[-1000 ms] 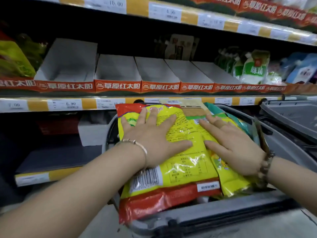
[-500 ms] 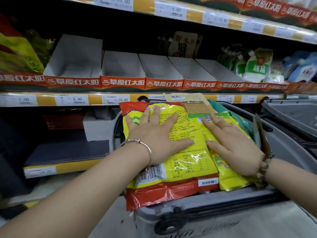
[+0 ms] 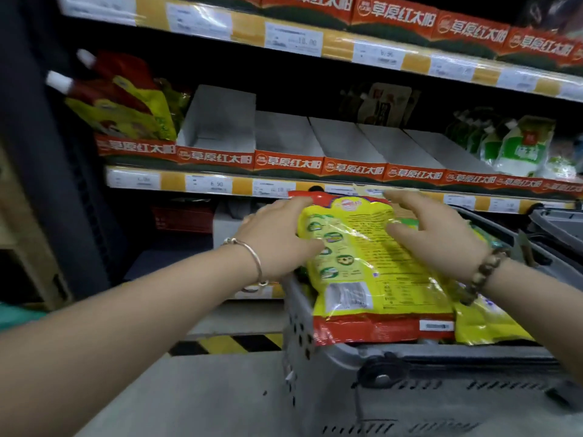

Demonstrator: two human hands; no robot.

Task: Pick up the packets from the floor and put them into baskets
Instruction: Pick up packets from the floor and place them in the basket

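Left hand (image 3: 274,241) has slid to pinch the yellow packet (image 3: 372,263) mid-frame atop the full basket (image 3: 303,342), right hand (image 3: 441,238) seemingly resting with fingers (image 3: 410,201) spread; piled loosely, it could slide off.

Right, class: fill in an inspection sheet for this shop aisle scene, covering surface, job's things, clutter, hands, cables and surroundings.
Surface: grey floor, with a yellow-black striped strip at its far edge.
Job's things: top packet, yellow and red, lies on a pile in the grey basket; another yellow packet beside it.
Clutter: nothing seen.
Hands: left hand at the top packet's left edge, thumb on its face, grip unclear; right hand rests on it, fingers spread.
Cables: nothing seen.
Surroundings: shelves with white trays, price labels, spouted pouches.
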